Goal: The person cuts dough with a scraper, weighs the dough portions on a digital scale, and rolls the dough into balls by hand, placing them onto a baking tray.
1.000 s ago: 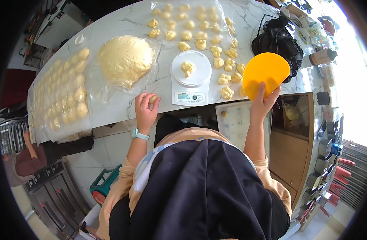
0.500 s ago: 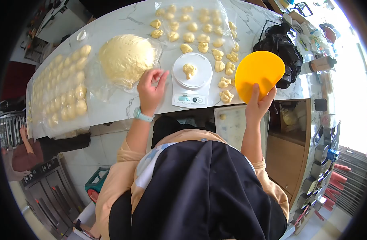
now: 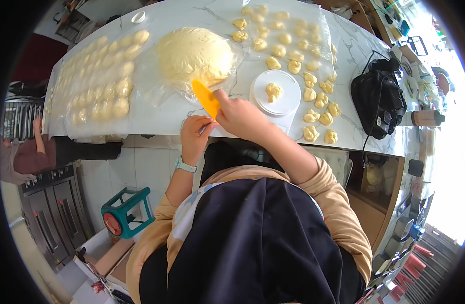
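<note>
My right hand (image 3: 237, 115) grips a yellow plastic dough scraper (image 3: 204, 97), turned nearly edge-on. Its tip is at the near edge of a large mound of dough (image 3: 194, 53) resting on clear plastic. Just below the scraper, my left hand (image 3: 195, 133) has its thumb and fingers pinched together, close to the right hand; anything between them is hidden. To the right, a white kitchen scale (image 3: 288, 104) bears a small lump of dough (image 3: 274, 91), and my right forearm covers the scale's display.
Rows of dough balls lie under plastic sheets (image 3: 98, 81) at the left and top right. Loose dough pieces (image 3: 311, 134) sit right of the scale. A black bag (image 3: 378, 99) and white cup (image 3: 138, 17) are on the table. A green stool (image 3: 127, 213) stands below; another person (image 3: 37, 152) is far left.
My right hand has swung the scraper leftward from the table's right side to the big dough. My left hand has drawn down toward the table edge. The view has shifted, moving the table contents rightward.
</note>
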A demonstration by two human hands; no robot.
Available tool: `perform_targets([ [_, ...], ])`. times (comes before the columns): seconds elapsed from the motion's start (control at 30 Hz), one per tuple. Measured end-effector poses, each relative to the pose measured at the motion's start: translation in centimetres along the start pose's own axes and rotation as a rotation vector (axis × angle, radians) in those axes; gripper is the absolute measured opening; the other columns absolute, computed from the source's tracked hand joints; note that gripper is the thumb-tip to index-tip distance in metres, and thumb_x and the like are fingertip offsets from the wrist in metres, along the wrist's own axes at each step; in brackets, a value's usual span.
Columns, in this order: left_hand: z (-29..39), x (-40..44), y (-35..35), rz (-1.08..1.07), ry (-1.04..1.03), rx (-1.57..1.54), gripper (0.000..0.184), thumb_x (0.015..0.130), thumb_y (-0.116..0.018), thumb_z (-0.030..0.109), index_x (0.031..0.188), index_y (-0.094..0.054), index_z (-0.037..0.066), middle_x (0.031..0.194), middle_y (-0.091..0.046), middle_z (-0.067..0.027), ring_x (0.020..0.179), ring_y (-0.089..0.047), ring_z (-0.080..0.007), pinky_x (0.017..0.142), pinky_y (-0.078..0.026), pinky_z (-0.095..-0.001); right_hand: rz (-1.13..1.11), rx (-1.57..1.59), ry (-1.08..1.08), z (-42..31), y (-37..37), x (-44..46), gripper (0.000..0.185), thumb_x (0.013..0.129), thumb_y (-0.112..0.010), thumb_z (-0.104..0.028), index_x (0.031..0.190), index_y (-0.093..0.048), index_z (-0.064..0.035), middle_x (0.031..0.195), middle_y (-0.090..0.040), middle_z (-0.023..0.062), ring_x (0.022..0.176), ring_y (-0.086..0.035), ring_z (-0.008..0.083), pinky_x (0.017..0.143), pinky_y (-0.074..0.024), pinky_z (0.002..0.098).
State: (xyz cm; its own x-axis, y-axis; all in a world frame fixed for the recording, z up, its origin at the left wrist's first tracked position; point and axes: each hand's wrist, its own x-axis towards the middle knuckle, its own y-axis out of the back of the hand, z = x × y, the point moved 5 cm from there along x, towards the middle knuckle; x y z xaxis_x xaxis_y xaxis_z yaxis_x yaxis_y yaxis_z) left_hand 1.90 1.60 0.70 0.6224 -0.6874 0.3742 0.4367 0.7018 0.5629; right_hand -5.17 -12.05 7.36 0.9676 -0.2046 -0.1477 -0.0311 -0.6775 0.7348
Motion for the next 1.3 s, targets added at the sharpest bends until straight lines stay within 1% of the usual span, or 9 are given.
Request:
perform_targets([
  [0.13,-1.0,-0.8,0.1,0.007,0.170,-0.139,0.016,0.073,-0.073,0.001,0.087,-0.065,0.002,0.086,-0.066,-0.0084,0.082,-0.062,-0.0234,0.074,-0.050,-0.0319,0.281,-0.066,0.308,-0.5,-4.0,-0.6,0.044,0.084,-0.055,-0.012,0.122,-0.037,0.0043,0.076,-0.063,0.0205,0.069,-0.065,0.0397,0.062,-0.0532,0.0478],
  [0.27,-0.4,-0.1,0.4,0.015,0.095,-0.288,0.021,0.077,-0.070,-0.005,0.095,-0.061,0.000,0.091,-0.062,-0.0071,0.085,-0.062,-0.0154,0.075,-0.051,-0.0261,0.088,0.190,-0.163,3.3,-3.6,-2.9,0.041,0.090,-0.055,-0.014,0.125,-0.038,0.0009,0.099,-0.061,0.0251,0.084,-0.065,0.0398,0.068,-0.0537,0.0463],
  [0.33,1.1,0.8,0.1,0.050,0.093,-0.430,0.022,0.080,-0.070,-0.006,0.098,-0.060,0.000,0.094,-0.060,-0.0068,0.086,-0.062,-0.0127,0.076,-0.051,-0.0240,0.489,0.378,0.038,4.2,-0.6,-4.9,0.040,0.092,-0.058,-0.015,0.123,-0.039,-0.0002,0.097,-0.063,0.0258,0.082,-0.065,0.0403,0.066,-0.0524,0.0443],
  [0.4,2.9,3.0,-0.9,0.078,0.119,-0.549,0.022,0.080,-0.071,-0.005,0.098,-0.060,0.000,0.096,-0.059,-0.0082,0.085,-0.061,-0.0123,0.072,-0.051,-0.0230,0.778,0.361,0.000,5.0,2.5,-7.2,0.039,0.091,-0.060,-0.013,0.121,-0.040,0.0004,0.097,-0.063,0.0257,0.078,-0.065,0.0396,0.064,-0.0513,0.0423],
  [0.53,6.2,7.3,-5.9,-0.180,0.181,-0.833,0.023,0.096,-0.058,0.015,0.112,-0.059,-0.002,0.105,-0.064,-0.0104,0.094,-0.062,-0.0135,0.080,-0.050,-0.0250,1.079,0.395,-0.046,7.3,6.3,-10.8,0.037,0.093,-0.058,-0.014,0.122,-0.040,0.0011,0.103,-0.061,0.0197,0.089,-0.064,0.0290,0.075,-0.0503,0.0365],
  [0.63,8.4,9.0,-7.5,-0.399,0.237,-0.565,0.037,0.102,-0.047,0.028,0.119,-0.055,-0.003,0.111,-0.066,-0.0124,0.111,-0.057,-0.0160,0.096,-0.043,-0.0296,1.173,0.360,-0.104,8.2,7.7,-13.7,0.038,0.093,-0.058,-0.014,0.123,-0.039,0.0019,0.107,-0.059,0.0170,0.096,-0.060,0.0235,0.082,-0.0480,0.0326],
  [0.73,7.3,8.4,-7.1,-0.192,0.109,-0.624,0.037,0.102,-0.045,0.031,0.117,-0.058,0.000,0.114,-0.066,-0.0109,0.099,-0.061,-0.0152,0.088,-0.045,-0.0278,1.263,0.420,-0.143,9.9,8.1,-16.9,0.040,0.093,-0.059,-0.014,0.124,-0.038,0.0018,0.108,-0.058,0.0149,0.099,-0.058,0.0199,0.084,-0.0467,0.0305],
  [1.03,2.8,1.5,-2.4,0.049,-0.205,0.162,0.013,0.090,-0.062,0.013,0.098,-0.062,0.002,0.093,-0.061,-0.0137,0.089,-0.058,-0.0319,0.088,-0.043,-0.0398,1.393,0.333,-0.352,12.3,7.6,-22.9,0.035,0.097,-0.056,-0.015,0.125,-0.040,-0.0010,0.115,-0.053,0.0083,0.105,-0.052,0.0132,0.091,-0.0430,0.0274],
  [1.3,4.5,4.5,-4.3,0.033,-0.188,-0.098,0.011,0.085,-0.069,0.010,0.092,-0.064,0.002,0.083,-0.063,-0.0107,0.079,-0.061,-0.0270,0.072,-0.048,-0.0341,1.405,0.363,-0.284,12.2,7.6,-21.9,0.037,0.095,-0.058,-0.016,0.125,-0.043,-0.0001,0.112,-0.054,0.0099,0.103,-0.054,0.0162,0.089,-0.0435,0.0290],
])
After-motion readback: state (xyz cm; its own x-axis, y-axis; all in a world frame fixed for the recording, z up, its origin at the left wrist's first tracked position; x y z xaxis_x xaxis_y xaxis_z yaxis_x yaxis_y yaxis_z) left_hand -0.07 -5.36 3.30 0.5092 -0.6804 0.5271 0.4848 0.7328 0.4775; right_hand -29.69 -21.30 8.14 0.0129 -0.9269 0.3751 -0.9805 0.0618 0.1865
